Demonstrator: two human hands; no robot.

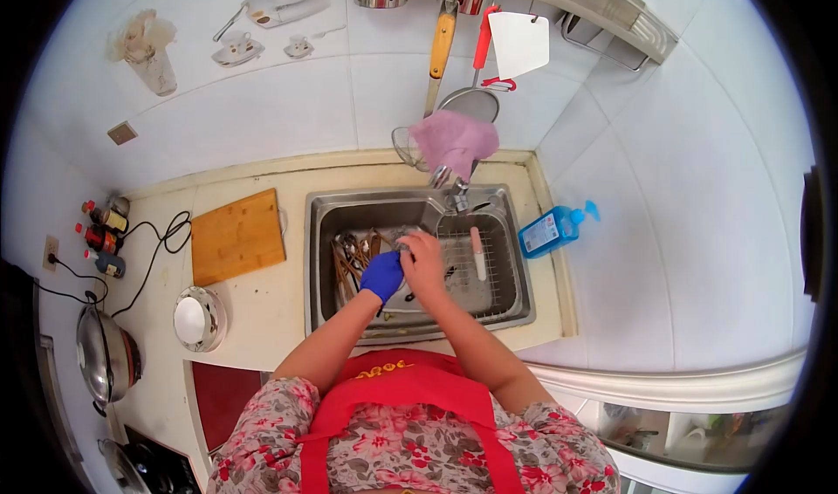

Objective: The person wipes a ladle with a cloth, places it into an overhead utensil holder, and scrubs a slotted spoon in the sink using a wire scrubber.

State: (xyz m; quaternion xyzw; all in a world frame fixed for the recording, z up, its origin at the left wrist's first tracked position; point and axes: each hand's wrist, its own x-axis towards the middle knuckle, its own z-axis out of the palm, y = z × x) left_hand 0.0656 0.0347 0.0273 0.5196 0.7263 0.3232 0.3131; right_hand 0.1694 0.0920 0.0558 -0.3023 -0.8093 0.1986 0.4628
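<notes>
My left hand, in a blue glove, is over the middle of the sink, with its fingers closed. Against it, my bare right hand has its fingers bent inward. A small greyish thing shows at the fingertips, too blurred to name. Left of my hands, a bundle of chopsticks and other utensils lies in the basin. On the right side of the sink, a knife with a pink handle rests on a wire rack. The faucet stands behind my hands, a pink cloth draped above it.
A wooden cutting board and a stack of bowls sit on the left counter. Right of the sink stands a blue pump bottle. Sauce bottles, a black cord and a lidded pot are far left. A strainer hangs behind.
</notes>
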